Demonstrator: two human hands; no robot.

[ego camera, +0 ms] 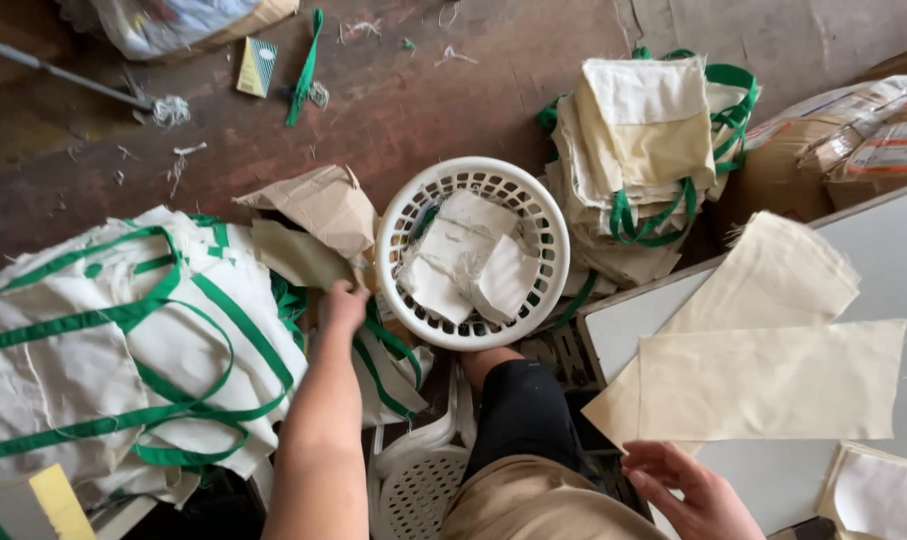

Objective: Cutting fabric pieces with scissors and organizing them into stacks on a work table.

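My left hand (pixel 341 305) reaches down to the floor and grips the edge of a cream fabric piece (pixel 299 255) lying beside crumpled brown paper (pixel 324 205). Just right of it stands a round white plastic basket (pixel 554 235) with several folded white cloth pieces inside. My right hand (pixel 689 490) hovers open, palm partly up, at the near edge of a white table (pixel 904 250), just below two flat cream fabric panels (pixel 769 380). My knee in dark trousers shows between the hands.
A heap of white cloth bags with green straps (pixel 124 340) covers the floor at left. A stack of cream bags with green handles (pixel 649 150) sits beyond the basket. Cardboard boxes (pixel 874 140) stand at right. Thread scraps and a green strap (pixel 304 70) litter the brown floor.
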